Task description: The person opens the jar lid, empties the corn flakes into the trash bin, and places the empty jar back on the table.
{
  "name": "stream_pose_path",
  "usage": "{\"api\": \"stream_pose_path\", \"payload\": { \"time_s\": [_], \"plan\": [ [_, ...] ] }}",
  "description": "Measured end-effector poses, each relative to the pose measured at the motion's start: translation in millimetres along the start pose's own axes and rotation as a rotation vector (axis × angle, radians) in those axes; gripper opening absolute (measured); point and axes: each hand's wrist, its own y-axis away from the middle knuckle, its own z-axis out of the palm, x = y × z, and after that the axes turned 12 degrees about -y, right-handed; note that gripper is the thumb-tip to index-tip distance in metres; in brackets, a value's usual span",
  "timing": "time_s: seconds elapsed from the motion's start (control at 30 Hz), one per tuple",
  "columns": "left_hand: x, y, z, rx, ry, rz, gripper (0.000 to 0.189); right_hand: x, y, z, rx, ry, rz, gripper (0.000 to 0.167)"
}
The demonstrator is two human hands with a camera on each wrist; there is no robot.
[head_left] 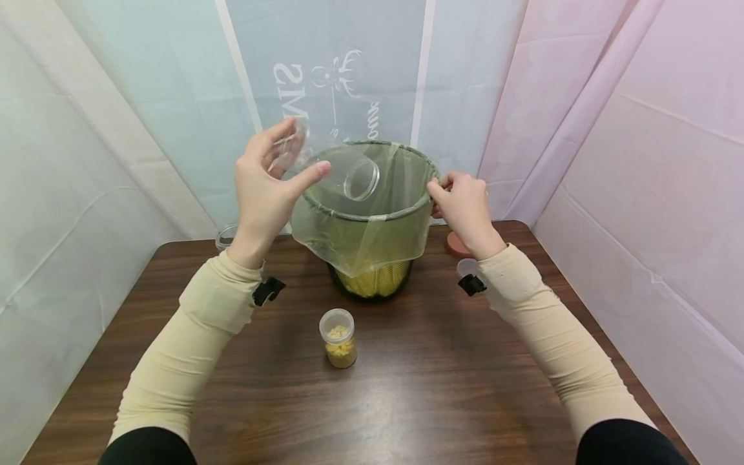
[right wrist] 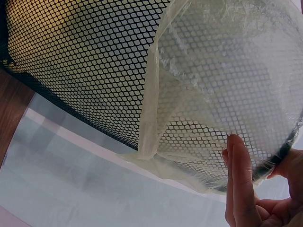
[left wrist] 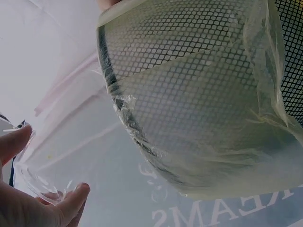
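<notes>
My left hand (head_left: 267, 174) grips the base of a clear plastic jar (head_left: 343, 169). The jar is tilted to the right, its round mouth over the opening of a black mesh wastebasket (head_left: 372, 287). A translucent yellowish bin liner (head_left: 325, 232) lines the basket and folds down outside its rim. On the right side of that rim, my right hand (head_left: 465, 203) pinches the basket edge and liner between thumb and fingers. In the right wrist view, two fingers (right wrist: 241, 175) lie along the liner's outside. The left wrist view shows fingertips (left wrist: 78, 194) on the clear jar.
A small lidded jar (head_left: 340, 349) with yellow pieces stands on the brown table (head_left: 279, 387), in front of the basket. Behind my left wrist is a clear container (head_left: 225, 237). A reddish-brown lid (head_left: 456, 244) and a clear lid (head_left: 466, 266) lie near my right wrist. Curtains surround the table.
</notes>
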Motion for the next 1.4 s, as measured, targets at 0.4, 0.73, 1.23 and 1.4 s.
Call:
{"api": "stream_pose_path", "payload": {
  "time_s": [0.4, 0.73, 1.23, 1.4],
  "plan": [
    [-10.1, 5.4, 2.3, 0.026, -0.190, -0.032, 0.068, 0, -0.1, -1, -0.012, -0.011, -0.001, 0.031],
    [-2.9, 3.9, -3.2, 0.042, -0.048, -0.092, 0.055, -1, 1.3, -1, -0.006, -0.009, -0.010, 0.030],
    [-1.2, 6.1, -7.9, 0.064, 0.008, -0.090, 0.058, -1, 1.0, 0, -0.002, -0.016, 0.011, 0.031],
    [2.2, 8.6, -6.3, 0.080, -0.130, -0.061, 0.067, -1, 0.5, 1, -0.007, -0.041, 0.014, 0.030]
  ]
}}
